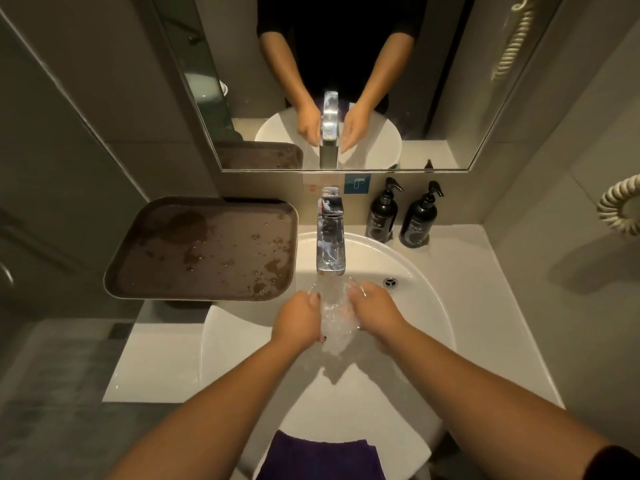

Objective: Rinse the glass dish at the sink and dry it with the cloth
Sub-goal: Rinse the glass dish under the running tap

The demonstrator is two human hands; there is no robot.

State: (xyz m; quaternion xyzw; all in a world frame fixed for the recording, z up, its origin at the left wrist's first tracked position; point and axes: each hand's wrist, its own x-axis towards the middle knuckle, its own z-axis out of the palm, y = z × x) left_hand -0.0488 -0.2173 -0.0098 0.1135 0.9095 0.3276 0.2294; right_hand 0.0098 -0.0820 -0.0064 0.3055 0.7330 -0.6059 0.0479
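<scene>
A clear glass dish point(335, 311) sits between both hands over the white sink basin point(420, 306), directly under the running water from the chrome faucet point(330, 237). My left hand point(298, 318) grips its left side, thumb on the rim. My right hand point(375, 308) grips its right side with curled fingers. Water splashes over the glass and blurs its outline. A purple cloth point(322, 457) lies on the sink's near rim, below my forearms.
A wet brown tray point(204, 249) rests left of the faucet, overhanging the counter. Two black pump bottles point(382, 213) point(419, 218) stand at the back right. A mirror point(346, 81) covers the wall behind. A coiled cord point(620, 209) hangs at right.
</scene>
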